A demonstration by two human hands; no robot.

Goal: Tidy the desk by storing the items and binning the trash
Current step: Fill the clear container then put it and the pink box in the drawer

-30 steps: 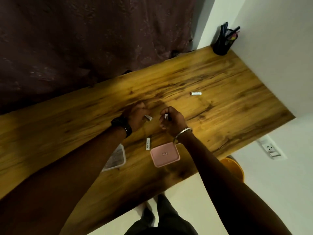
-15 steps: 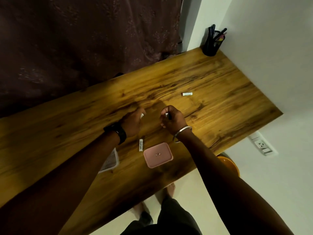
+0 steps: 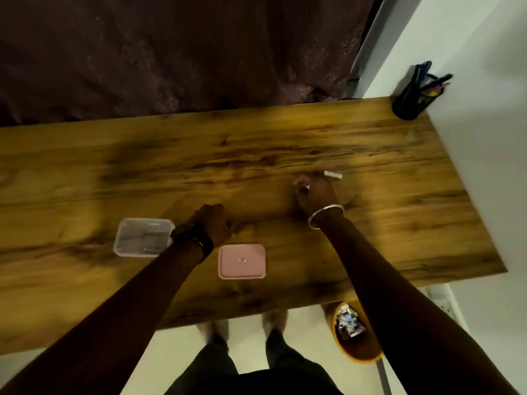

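1. The right hand (image 3: 315,192) has slid right. It pinches a tiny white bit (image 3: 306,186), just beside the white stick (image 3: 333,175) on the tabletop (image 3: 399,223).
2. A second stick that lay by the pink lid (image 3: 241,261) a second ago is out of sight. The left hand (image 3: 212,223) is curled there, can't tell if it's holding it.
3. So I'd guess pickup is nearly done. The clear box (image 3: 142,237) sits open on the near left, the orange bin (image 3: 356,352) on the floor.
4. Stick: small smooth cylinder. Lid: flat rounded square. Tabletop: glossy wood grain.
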